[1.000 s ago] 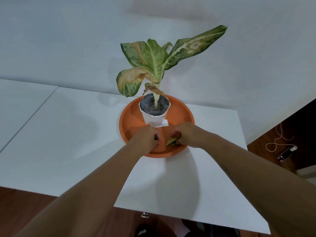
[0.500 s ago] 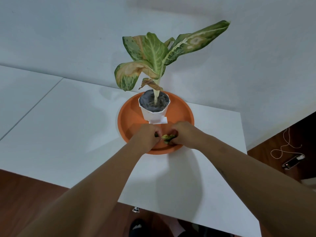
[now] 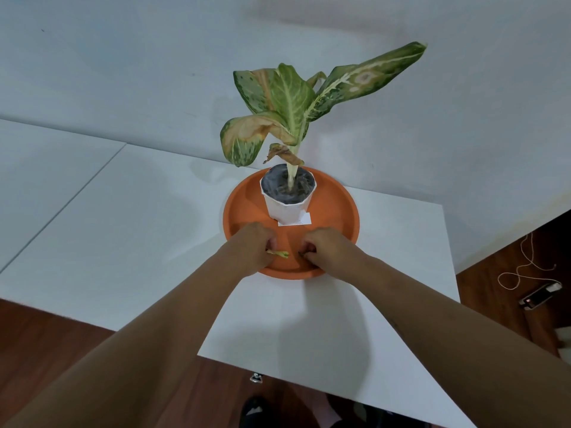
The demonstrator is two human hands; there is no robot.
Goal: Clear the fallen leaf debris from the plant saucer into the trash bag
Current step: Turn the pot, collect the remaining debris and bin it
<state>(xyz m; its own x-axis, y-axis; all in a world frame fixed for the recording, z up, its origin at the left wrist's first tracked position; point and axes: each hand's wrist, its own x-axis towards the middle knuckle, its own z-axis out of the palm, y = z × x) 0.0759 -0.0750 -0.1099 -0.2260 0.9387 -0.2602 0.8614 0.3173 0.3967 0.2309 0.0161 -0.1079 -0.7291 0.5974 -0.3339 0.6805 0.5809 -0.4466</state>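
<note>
An orange plant saucer (image 3: 336, 208) sits on the white table, with a white pot (image 3: 289, 208) and a leafy plant (image 3: 287, 106) standing in it. Both my hands rest in the saucer's near half. My left hand (image 3: 253, 242) is closed on a yellow-green leaf scrap (image 3: 279, 253) that sticks out to its right. My right hand (image 3: 324, 247) has its fingers curled down onto the saucer floor; whether it pinches any debris is hidden by the fingers. No trash bag is in view.
The white table (image 3: 123, 230) runs left, with a seam toward a second table (image 3: 37, 168). Behind stands a white wall. The wooden floor at right holds a phone (image 3: 539, 297) with a looped white cable (image 3: 522, 270).
The leaf scrap went from my right hand's fingers into my left hand. The hands have drawn slightly apart. The camera view has shifted a little.
</note>
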